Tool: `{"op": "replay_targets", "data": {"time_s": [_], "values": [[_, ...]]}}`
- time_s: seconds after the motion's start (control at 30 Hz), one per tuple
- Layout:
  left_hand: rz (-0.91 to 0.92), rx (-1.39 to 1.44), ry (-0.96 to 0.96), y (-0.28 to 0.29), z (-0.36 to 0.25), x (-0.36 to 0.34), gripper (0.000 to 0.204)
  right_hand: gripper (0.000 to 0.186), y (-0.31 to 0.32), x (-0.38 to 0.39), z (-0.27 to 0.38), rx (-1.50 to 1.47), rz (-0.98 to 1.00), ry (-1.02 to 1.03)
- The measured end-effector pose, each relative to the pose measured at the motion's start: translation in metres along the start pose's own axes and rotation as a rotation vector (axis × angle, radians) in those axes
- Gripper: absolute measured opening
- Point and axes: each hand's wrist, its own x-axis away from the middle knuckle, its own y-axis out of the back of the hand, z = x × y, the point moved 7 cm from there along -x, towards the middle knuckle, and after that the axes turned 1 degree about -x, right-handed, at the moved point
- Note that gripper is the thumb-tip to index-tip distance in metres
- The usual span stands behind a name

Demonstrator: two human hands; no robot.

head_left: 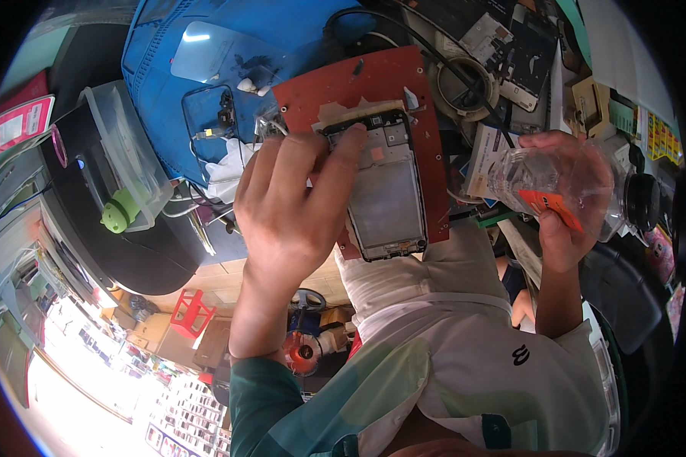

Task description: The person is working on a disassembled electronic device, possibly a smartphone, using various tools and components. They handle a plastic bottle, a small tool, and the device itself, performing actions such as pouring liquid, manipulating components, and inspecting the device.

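A phone frame, black-edged with a grey metal plate inside, lies on a reddish-brown board in front of me. My left hand is closed at the frame's upper left, with a fingertip on its top edge. Some of its fingertips are hidden behind the hand. To the right, my right hand wraps round a clear plastic bottle with an orange label. The bottle is tilted on its side, its ribbed end toward the phone frame and a black round part at the other end.
A blue mat with cables and small parts spreads behind the board. A clear plastic bin and a green figure stand at the left. A round metal piece and a black cable sit at the back right, near loose phone parts.
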Motion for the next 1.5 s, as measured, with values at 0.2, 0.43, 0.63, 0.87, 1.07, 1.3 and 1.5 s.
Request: {"op": "replay_targets", "data": {"time_s": [0.2, 0.43, 0.63, 0.87, 1.07, 1.3, 1.5], "values": [[0.020, -0.084, -0.086, 0.001, -0.005, -0.008, 0.036, 0.081, 0.003, 0.004, 0.000, 0.005, -0.005, 0.009], [0.110, 0.180, -0.016, 0.001, 0.010, -0.034, 0.022, 0.087, 0.009, 0.010, -0.006, -0.120, -0.025, -0.002], [0.167, 0.346, 0.096, -0.005, 0.022, -0.034, 0.022, 0.082, 0.008, 0.010, -0.001, -0.015, -0.001, 0.005], [0.198, 0.404, 0.127, -0.006, 0.022, -0.038, 0.020, 0.086, 0.010, 0.014, -0.003, -0.132, -0.024, -0.015], [0.186, 0.462, 0.163, -0.005, 0.025, -0.034, 0.019, 0.086, 0.009, 0.016, -0.004, -0.135, -0.028, -0.018], [0.080, 0.420, 0.322, -0.001, 0.027, -0.019, 0.022, 0.080, 0.008, 0.015, 0.001, -0.017, -0.033, -0.033], [-0.023, 0.327, 0.261, -0.005, 0.016, -0.016, 0.026, 0.081, 0.009, 0.017, -0.001, -0.010, -0.045, -0.038]]}}
